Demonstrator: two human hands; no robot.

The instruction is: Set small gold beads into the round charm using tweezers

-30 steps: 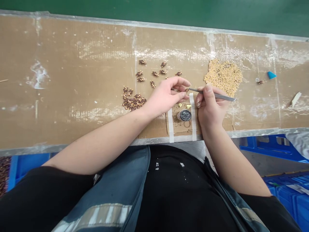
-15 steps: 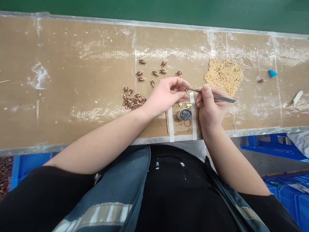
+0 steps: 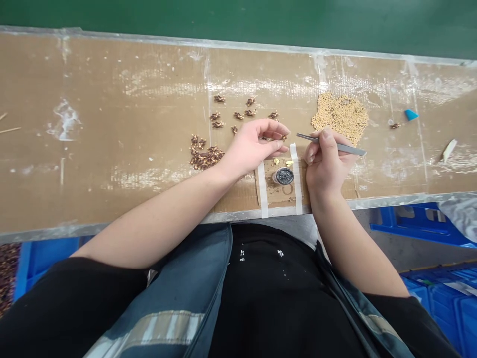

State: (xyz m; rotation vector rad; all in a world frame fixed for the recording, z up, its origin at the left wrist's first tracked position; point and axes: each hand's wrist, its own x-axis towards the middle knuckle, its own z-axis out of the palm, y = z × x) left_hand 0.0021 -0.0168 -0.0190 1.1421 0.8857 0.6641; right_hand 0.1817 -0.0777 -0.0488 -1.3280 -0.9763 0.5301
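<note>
Between the thumb and fingers of my left hand (image 3: 257,141) is a small brown-and-gold piece (image 3: 284,138), mostly hidden by the fingertips. My right hand (image 3: 328,161) grips a pair of metal tweezers (image 3: 346,147), their tips pointing left and a short gap from that piece. Below the hands stands a small round pot (image 3: 285,175) with a dark, glossy top, on a taped-down card (image 3: 278,197). Yellowish bits (image 3: 289,163) lie just above the pot. Beyond my right hand spreads a heap of tiny yellow beads (image 3: 341,117).
Left of my left hand lies a pile of brown-and-gold pieces (image 3: 206,157), with several more (image 3: 238,115) set out singly behind it. A blue cone-shaped piece (image 3: 411,115) and a pale sliver (image 3: 449,150) are at the right. Blue crates (image 3: 439,308) stand below the table edge.
The tweezers' tips have drawn back to the right, away from the piece in my left hand. My left hand keeps its pinch. The whole view has shifted slightly.
</note>
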